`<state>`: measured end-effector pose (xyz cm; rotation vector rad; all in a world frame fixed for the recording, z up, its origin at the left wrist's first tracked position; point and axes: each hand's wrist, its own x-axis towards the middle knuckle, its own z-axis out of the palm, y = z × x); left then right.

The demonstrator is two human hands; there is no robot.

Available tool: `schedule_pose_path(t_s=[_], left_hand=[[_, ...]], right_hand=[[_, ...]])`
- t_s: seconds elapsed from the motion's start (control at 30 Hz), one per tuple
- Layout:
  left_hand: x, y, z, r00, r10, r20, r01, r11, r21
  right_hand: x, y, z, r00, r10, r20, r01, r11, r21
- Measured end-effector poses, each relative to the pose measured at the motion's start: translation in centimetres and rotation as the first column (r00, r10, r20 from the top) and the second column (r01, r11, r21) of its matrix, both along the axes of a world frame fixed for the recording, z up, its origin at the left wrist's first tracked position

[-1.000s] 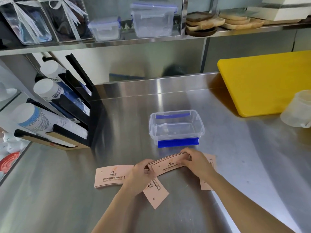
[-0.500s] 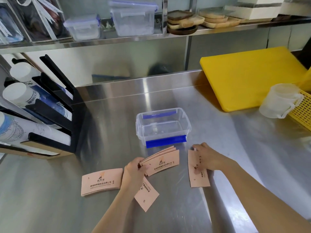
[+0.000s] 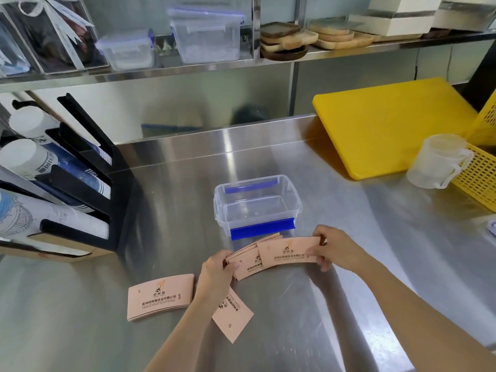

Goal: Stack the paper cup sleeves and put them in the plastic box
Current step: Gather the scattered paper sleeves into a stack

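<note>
A clear plastic box (image 3: 296, 202) with blue clips stands open on the steel counter, with nothing inside. Just in front of it my left hand (image 3: 216, 269) pinches the left end of a small stack of pink paper cup sleeves (image 3: 248, 261). My right hand (image 3: 335, 249) holds one more sleeve (image 3: 288, 253) by its right end, laid over the stack's right part. Another sleeve pile (image 3: 161, 296) lies flat at the left. A single sleeve (image 3: 233, 315) lies partly under my left wrist.
A black cup dispenser (image 3: 80, 183) with paper cups stands at the left. A yellow cutting board (image 3: 389, 124), a translucent measuring jug (image 3: 437, 159) and a yellow basket (image 3: 480, 175) sit at the right. A shelf above carries lidded boxes and wooden trays.
My right hand picked up the sleeve that lay at the right and carried it left onto the stack held by my left hand. The camera shifted slightly.
</note>
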<state>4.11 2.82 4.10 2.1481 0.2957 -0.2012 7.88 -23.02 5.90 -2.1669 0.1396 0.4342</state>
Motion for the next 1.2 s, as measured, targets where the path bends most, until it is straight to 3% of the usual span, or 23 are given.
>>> schedule_pose_path(t_s=[0.17,0.4,0.6,0.7,0.77,0.83,0.9,1.0,1.2], left_hand=[[0.1,-0.3,0.4,0.99,-0.135,-0.041,0.136,0.991,0.018],[-0.5,0.1,0.2,0.963,-0.259,-0.076,0.258,0.966,-0.027],[-0.3,0.0,0.7,0.995,-0.1,0.004,0.1,0.995,0.03],[0.1,1.1,1.1,0.999,-0.03,0.028,0.029,0.999,0.041],[0.2,1.9,1.2,0.999,0.026,0.032,-0.027,0.999,0.031],[0.3,2.6,1.1,0.997,0.069,0.035,-0.071,0.996,0.052],[0.2,3.1,1.1,0.994,0.093,0.05,-0.097,0.992,0.081],[0.0,3.4,0.9,0.987,0.137,0.084,-0.144,0.986,0.085],[-0.2,3.7,0.9,0.97,0.213,0.116,-0.223,0.972,0.076]], right_hand=[[-0.7,2.2,-1.2,0.994,0.109,-0.025,-0.11,0.99,-0.092],[-0.7,3.4,-2.2,0.988,0.152,-0.014,-0.153,0.985,-0.079],[-0.8,4.6,-3.4,0.994,0.107,0.028,-0.1,0.977,-0.19],[-1.5,5.1,-3.1,0.989,0.078,0.123,-0.049,0.973,-0.226],[-2.2,5.8,-2.5,0.971,0.169,0.166,-0.115,0.949,-0.295],[-2.9,7.2,-1.7,0.939,0.323,0.117,-0.262,0.894,-0.365],[-3.5,9.0,-1.3,0.915,0.402,0.037,-0.367,0.867,-0.338],[-4.2,12.1,-1.5,0.898,0.436,-0.054,-0.429,0.845,-0.319],[-5.3,16.5,-1.3,0.839,0.53,-0.126,-0.508,0.678,-0.531]])
